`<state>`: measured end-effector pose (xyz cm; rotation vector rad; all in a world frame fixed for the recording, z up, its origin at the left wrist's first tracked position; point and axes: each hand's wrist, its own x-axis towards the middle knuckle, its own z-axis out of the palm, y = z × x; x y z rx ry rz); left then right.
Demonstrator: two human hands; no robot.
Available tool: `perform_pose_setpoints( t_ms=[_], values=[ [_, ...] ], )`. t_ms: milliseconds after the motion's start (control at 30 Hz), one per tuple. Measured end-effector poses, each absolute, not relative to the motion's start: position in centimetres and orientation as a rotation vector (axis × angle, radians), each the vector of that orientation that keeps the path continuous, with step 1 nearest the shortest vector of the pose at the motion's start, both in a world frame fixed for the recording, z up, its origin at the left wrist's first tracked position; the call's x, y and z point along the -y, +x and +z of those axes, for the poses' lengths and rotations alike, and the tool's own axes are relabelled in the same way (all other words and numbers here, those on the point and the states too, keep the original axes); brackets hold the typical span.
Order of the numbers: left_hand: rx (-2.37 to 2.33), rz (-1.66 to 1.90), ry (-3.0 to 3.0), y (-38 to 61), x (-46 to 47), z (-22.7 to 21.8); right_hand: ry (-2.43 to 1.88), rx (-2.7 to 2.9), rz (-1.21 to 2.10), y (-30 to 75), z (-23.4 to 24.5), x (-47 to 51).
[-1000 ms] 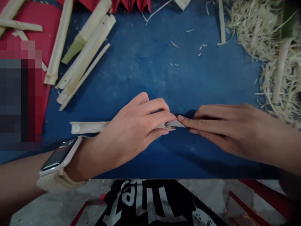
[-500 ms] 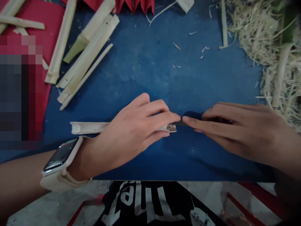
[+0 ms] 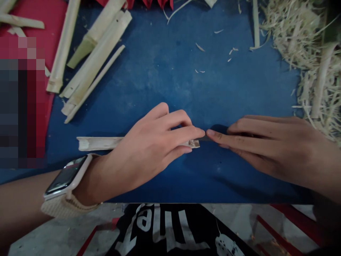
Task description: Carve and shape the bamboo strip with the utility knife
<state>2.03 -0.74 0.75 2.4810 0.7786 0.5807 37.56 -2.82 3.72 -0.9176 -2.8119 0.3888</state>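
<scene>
The pale split bamboo strip [image 3: 98, 143] lies left-to-right on the blue counter [image 3: 160, 71]. The left hand [image 3: 149, 149] pinches its right end in closed fingers; the right hand [image 3: 266, 149], fingers pressed together (what they hold is hidden), points at that same end.

Your light is dim and soft, coming from overhead. The left hand [image 3: 149, 153] and right hand [image 3: 266, 145] drop loose, dark shadows on the blue mat [image 3: 165, 71], mostly on your side. There is no glare, only a faint sheen on the watch face [image 3: 65, 176]. The centre is fairly sharp, and the bamboo strip [image 3: 98, 143] reads clean. The shavings pile [image 3: 301, 39] at upper right smears soft. The right-hand corners darken, and your forearms stretch wide at the frame edges. A pixelated block [image 3: 22, 103] masks the left edge.
</scene>
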Motion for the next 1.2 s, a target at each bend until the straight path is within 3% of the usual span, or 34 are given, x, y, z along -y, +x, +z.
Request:
perform_pose_setpoints(
  t_ms=[667,1200],
  values=[
    [-0.785,0.591,2.406,2.1,0.6,0.9,-0.774,2.722,0.641,36.3,3.1,0.8],
    [-0.787,0.596,2.495,1.9,0.8,0.5,-0.808,2.894,0.165,38.1,3.9,3.3]
  ],
)
